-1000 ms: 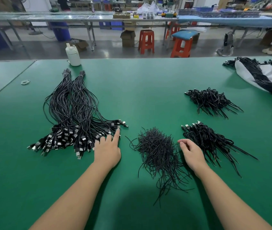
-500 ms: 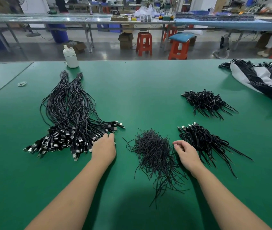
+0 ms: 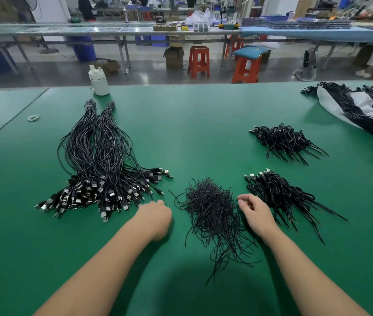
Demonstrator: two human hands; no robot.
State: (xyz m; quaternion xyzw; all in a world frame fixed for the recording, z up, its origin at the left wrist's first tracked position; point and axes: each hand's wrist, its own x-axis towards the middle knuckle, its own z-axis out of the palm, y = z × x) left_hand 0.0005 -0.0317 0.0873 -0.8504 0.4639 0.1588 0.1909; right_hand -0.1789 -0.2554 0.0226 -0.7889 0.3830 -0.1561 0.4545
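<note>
USB cable bundles (image 3: 99,156), left of centre: lay as two banded sheaves on the green table (image 3: 192,124), long axis running away from the wearer, metal plugs fanned at the near end. Just right of those plugs, left hand (image 3: 156,216): hovered nearer to them than the other hand, fingers tucked under and blurred, grip impossible to tell. Middle: loose pile of black twist ties (image 3: 210,208). At its right edge, right hand (image 3: 257,213): rested with fingers (image 3: 246,201) loosely curled, nothing plainly pinched. Further right: heap of coiled, tied cables (image 3: 279,195), second heap (image 3: 283,140) behind. Beyond: white bottle (image 3: 99,80), red stools (image 3: 198,61), long workbenches (image 3: 112,30).
</note>
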